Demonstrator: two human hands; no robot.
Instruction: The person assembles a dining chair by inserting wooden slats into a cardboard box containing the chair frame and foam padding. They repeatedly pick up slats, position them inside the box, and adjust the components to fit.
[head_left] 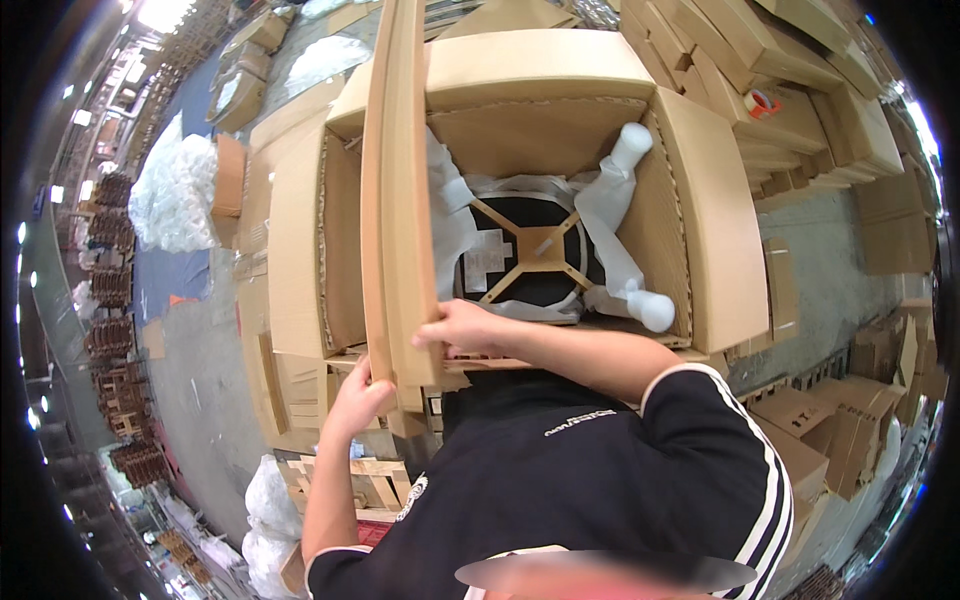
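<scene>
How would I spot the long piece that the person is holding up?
Find the big open brown cardboard box in the middle, with a foam-wrapped chair inside. Along its left side stands a long, slightly curved cardboard strip, gripped near its lower end by the left hand and right hand. It alone rises above the flaps.

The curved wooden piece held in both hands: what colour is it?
Light tan, natural wood tone. The curved wooden piece shows best in the head view, over the open cardboard box.
</scene>
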